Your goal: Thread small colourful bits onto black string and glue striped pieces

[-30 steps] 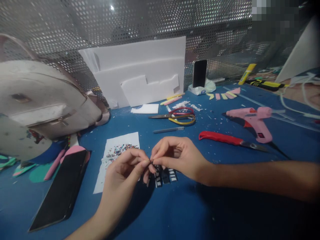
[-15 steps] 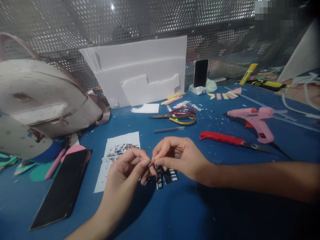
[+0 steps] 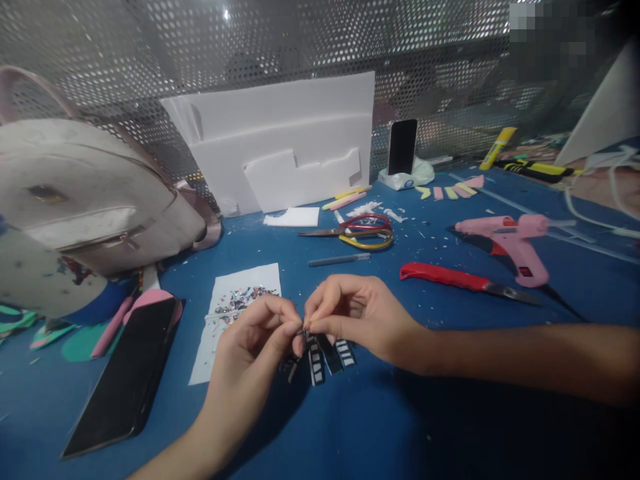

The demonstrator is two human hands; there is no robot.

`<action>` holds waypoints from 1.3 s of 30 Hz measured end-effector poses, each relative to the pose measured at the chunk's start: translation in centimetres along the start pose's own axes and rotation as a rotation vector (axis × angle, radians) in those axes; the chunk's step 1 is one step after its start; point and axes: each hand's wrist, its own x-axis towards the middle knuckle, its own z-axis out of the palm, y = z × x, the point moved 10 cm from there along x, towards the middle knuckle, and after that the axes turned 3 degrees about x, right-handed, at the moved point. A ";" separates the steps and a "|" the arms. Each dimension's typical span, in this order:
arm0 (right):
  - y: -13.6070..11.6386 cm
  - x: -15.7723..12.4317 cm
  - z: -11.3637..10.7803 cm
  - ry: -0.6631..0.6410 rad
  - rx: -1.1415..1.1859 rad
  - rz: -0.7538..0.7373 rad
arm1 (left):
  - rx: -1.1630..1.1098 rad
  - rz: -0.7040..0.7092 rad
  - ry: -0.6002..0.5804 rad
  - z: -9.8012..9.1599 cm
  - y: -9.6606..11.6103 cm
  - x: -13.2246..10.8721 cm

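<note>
My left hand (image 3: 255,340) and my right hand (image 3: 363,317) meet near the middle of the view, fingertips pinched close together. Between them is a small dark piece (image 3: 305,330), mostly hidden by the fingers. Black strips with white rectangles (image 3: 316,363) hang or lie just below the fingertips, beside a plain black strip (image 3: 332,357); whether they are joined to the pinched piece cannot be made out. Left of the hands, a white paper (image 3: 207,357) bears many small shiny, coloured bits (image 3: 243,300).
Beyond the hands lie a pen (image 3: 339,260) and scissors (image 3: 365,233). A red-handled knife (image 3: 445,276) and pink glue gun (image 3: 507,233) are at the right. A black phone (image 3: 120,380) and a backpack (image 3: 100,187) stand at the left. White foam board (image 3: 285,133) leans behind.
The strips under my fingers have shifted and tilted slightly, and more of the white-patterned one shows. My left fingertips have moved a little; both hands stay pinched together.
</note>
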 end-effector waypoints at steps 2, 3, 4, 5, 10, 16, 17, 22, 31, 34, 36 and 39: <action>0.0 0.0 0.1 -0.008 -0.008 0.002 | 0.033 0.013 0.009 -0.1 0.1 0.0; 0.0 0.0 0.1 -0.011 -0.007 0.002 | 0.042 0.016 0.010 -0.2 0.1 0.0; 0.0 0.0 0.1 -0.011 -0.007 0.002 | 0.046 0.015 0.009 -0.2 0.0 0.0; 0.0 0.0 0.1 -0.006 -0.007 0.001 | 0.048 0.016 0.008 -0.2 0.0 0.0; -0.3 0.2 -0.3 0.046 -0.031 -0.007 | 0.086 0.045 0.033 -0.6 0.1 -0.1; -0.1 0.1 -0.2 0.051 0.006 0.011 | 0.160 0.118 0.064 -0.7 1.1 -0.3; -0.1 0.1 -0.2 0.051 0.011 0.018 | 0.163 0.127 0.061 -0.7 1.2 -0.3; 0.0 0.1 0.0 0.044 0.050 0.050 | 0.160 0.166 0.058 -0.6 1.3 -0.4; 0.4 -0.1 0.3 0.019 0.091 0.104 | 0.138 0.155 0.033 -0.3 1.2 -0.7; 0.6 -0.1 0.3 0.019 0.102 0.116 | 0.141 0.151 0.035 -0.4 1.1 -0.8; 0.6 0.0 0.5 0.014 0.111 0.120 | 0.139 0.147 0.041 -0.4 1.1 -0.7; 0.3 0.0 0.7 -0.005 0.111 0.108 | 0.140 0.132 0.039 -0.5 1.0 -0.7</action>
